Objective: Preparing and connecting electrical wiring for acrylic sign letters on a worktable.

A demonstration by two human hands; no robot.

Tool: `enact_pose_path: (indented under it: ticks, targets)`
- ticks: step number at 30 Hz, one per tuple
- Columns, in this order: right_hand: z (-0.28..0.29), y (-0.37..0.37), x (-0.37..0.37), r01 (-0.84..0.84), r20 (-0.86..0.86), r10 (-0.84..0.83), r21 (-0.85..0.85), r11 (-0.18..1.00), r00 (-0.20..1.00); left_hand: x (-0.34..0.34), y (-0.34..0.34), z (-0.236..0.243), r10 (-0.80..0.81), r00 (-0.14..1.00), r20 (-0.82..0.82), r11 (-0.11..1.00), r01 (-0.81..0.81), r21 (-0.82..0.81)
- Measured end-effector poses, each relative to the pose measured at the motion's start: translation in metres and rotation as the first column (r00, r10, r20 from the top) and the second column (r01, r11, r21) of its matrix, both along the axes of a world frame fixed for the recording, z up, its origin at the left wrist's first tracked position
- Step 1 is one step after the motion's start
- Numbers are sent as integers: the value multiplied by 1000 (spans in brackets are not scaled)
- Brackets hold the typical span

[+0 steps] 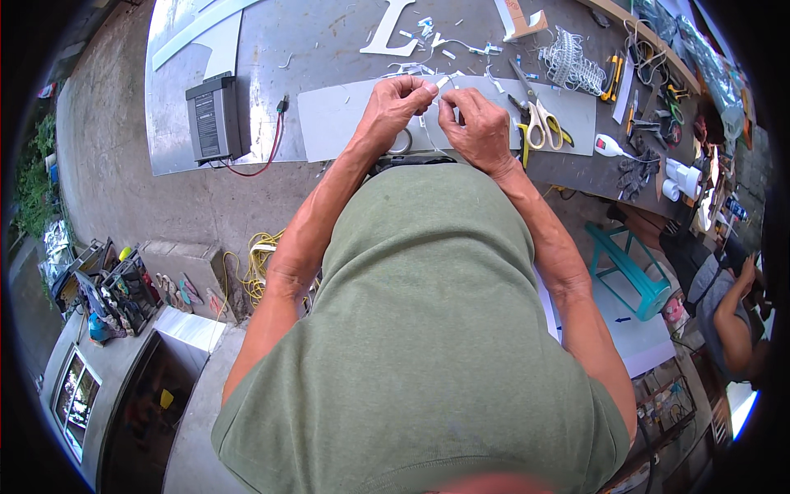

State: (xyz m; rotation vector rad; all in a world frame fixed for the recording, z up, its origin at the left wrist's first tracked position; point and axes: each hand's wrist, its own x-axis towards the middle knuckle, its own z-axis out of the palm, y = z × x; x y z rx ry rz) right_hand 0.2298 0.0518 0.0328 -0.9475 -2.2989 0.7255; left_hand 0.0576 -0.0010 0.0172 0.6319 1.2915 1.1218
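Over a light grey panel [333, 123] on the workbench, my two hands are raised close together, fingertips a short gap apart. My left hand [397, 107] is closed in a pinch on a thin white wire. A small white module [443, 81] on the wire shows just beyond the fingertips. My right hand [480, 130] is also pinched, at the wire's other side; the exact spot it grips is hidden by the fingers. Beside my right hand lie scissors [539, 123] with cream handles and yellow-handled pliers [524, 142]. Near my left wrist sits a roll of tape [402, 142].
A black power supply [214, 119] with a red-black lead [275, 140] stands at left. Beyond my hands lie a white letter cut-out [387, 29] and scattered modules. At right are a heap of wired modules [569, 62], yellow knives [611, 78], a teal stool [629, 276] and another person [728, 309].
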Motion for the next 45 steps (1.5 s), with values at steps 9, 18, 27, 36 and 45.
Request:
enact_pose_path:
  ticks: [9, 18, 27, 36, 45]
  targets:
    - [-2, 5, 0, -40, -245, -227, -758, 651, 943, 0, 0, 2, -10, 1000, -12, 998, 11, 63]
    - [17, 17, 22, 78, -42, -115, -510, 856, 992, -8, 0, 0, -57, 985, 163, 998, 54, 22]
    - [1, 42, 24, -301, 21, 308, -158, 941, 951, -12, -2, -6, -133, 950, 284, 989, 146, -27]
    - [4, 42, 33, -300, -134, 274, -262, 917, 952, -15, -10, 6, -114, 968, 222, 992, 98, 80]
    - [11, 24, 33, -249, -9, 250, 63, 966, 968, -13, -13, 8, -129, 992, -13, 992, 129, -6]
